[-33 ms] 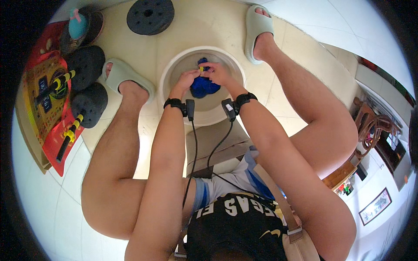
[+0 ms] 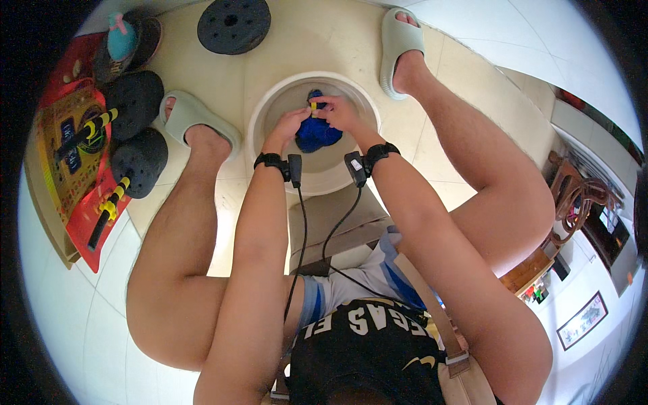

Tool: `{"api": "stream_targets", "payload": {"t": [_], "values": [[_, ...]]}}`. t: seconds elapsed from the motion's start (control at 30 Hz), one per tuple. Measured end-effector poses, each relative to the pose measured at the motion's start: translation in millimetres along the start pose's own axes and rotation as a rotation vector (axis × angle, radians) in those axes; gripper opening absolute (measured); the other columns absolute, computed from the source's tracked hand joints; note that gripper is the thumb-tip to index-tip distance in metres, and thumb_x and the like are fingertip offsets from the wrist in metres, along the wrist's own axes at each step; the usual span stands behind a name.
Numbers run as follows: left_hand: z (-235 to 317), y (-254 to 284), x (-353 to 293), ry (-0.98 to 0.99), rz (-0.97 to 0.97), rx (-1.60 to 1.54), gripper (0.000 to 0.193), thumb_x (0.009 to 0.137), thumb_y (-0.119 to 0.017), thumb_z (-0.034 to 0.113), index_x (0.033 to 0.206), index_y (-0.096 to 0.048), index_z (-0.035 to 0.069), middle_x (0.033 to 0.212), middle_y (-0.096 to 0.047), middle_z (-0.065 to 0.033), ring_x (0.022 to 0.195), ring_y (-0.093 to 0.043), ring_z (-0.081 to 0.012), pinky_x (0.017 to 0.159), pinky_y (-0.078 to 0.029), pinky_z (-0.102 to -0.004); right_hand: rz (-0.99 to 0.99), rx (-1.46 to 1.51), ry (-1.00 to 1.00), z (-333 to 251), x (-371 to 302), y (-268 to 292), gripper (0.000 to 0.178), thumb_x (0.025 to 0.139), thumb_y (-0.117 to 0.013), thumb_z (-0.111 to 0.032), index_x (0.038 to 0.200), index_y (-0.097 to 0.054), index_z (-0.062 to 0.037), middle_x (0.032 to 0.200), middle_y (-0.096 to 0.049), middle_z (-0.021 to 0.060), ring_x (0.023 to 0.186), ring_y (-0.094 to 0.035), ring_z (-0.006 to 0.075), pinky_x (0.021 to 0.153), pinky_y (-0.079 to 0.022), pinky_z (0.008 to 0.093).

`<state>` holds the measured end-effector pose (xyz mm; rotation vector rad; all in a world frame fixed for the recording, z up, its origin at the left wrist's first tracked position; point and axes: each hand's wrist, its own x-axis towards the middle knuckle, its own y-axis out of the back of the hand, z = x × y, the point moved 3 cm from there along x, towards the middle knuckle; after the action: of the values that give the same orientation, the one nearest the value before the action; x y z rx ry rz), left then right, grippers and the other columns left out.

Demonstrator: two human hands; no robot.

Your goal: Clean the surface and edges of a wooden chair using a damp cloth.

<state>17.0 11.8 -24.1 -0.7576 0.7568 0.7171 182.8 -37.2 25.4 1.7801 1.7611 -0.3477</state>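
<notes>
A round white basin [image 2: 252, 128] with greyish water in it stands on the floor between my feet. Inside lies a bunched, wet-looking dark blue cloth [image 2: 318, 138] with a small yellow patch [image 2: 313, 106] near its upper part. My left hand [image 2: 293, 124] is closed at the left edge of the cloth, its fingertips by the yellow patch. From the right, my right hand [image 2: 339, 113] pinches at the same patch with its fingers bent. The fingertips of both hands nearly meet there, and they partly cover the cloth.
Black weight plates [image 2: 233, 27] lie beyond the basin and at the left, near dumbbell bars with yellow collars [image 2: 111, 202] and a red bag [image 2: 101, 233]. Slippers [image 2: 196, 121] flank the basin. Black cables [image 2: 304, 243] run from my wrists. A wooden chair [image 2: 574, 192] stands right.
Barely anything differs. My right fingers have shifted very slightly at the yellow patch; both hands stay on the cloth in the basin.
</notes>
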Motion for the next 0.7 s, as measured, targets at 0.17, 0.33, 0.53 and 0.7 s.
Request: {"api": "stream_targets", "payload": {"t": [0.17, 0.33, 0.53, 0.7], "values": [[15, -30, -26, 0.061, -0.183, -0.318, 0.041, 0.105, -0.061, 0.024, 0.143, -0.055, 0.009, 0.123, -0.069, -0.0021, 0.113, -0.066, -0.0167, 0.101, -0.051, -0.0357, 0.077, -0.061, -0.119, 7, -6, 9, 0.041, 0.087, -0.08, -0.035, 0.119, -0.077, -0.0098, 0.085, -0.074, 0.0159, 0.074, -0.067, 0.0216, 0.075, -0.056, 0.0367], [17, -25, -44, 0.011, -0.182, -0.231, 0.051, 0.101, -0.063, 0.011, 0.149, -0.049, 0.007, 0.132, -0.064, -0.0063, 0.119, -0.063, -0.0199, 0.104, -0.05, -0.0373, 0.04, -0.139, -0.289, 7, 0, 13, 0.043, 0.093, -0.071, -0.045, 0.103, -0.079, -0.004, 0.089, -0.075, 0.0194, 0.081, -0.072, 0.03, 0.079, -0.056, 0.0422], [13, -26, -43, 0.001, -0.061, -0.257, 0.059, 0.098, -0.062, 0.003, 0.154, -0.044, 0.006, 0.141, -0.059, -0.0098, 0.123, -0.061, -0.0226, 0.105, -0.049, -0.0373, 0.145, -0.149, -0.346, 5, -6, 9, 0.039, 0.095, -0.066, -0.04, 0.098, -0.077, -0.0027, 0.085, -0.073, 0.0154, 0.079, -0.069, 0.0282, 0.074, -0.054, 0.0399], [1, -8, -29, 0.006, -0.036, -0.174, 0.056, 0.098, -0.057, 0.005, 0.153, -0.046, 0.006, 0.134, -0.064, -0.0098, 0.117, -0.064, -0.0218, 0.1, -0.052, -0.0368, 0.212, 0.112, 0.029, -29, -11, 1, 0.027, 0.089, -0.073, -0.018, 0.112, -0.073, -0.0035, 0.09, -0.074, 0.0081, 0.082, -0.068, 0.0173, 0.066, -0.055, 0.0336]]}}
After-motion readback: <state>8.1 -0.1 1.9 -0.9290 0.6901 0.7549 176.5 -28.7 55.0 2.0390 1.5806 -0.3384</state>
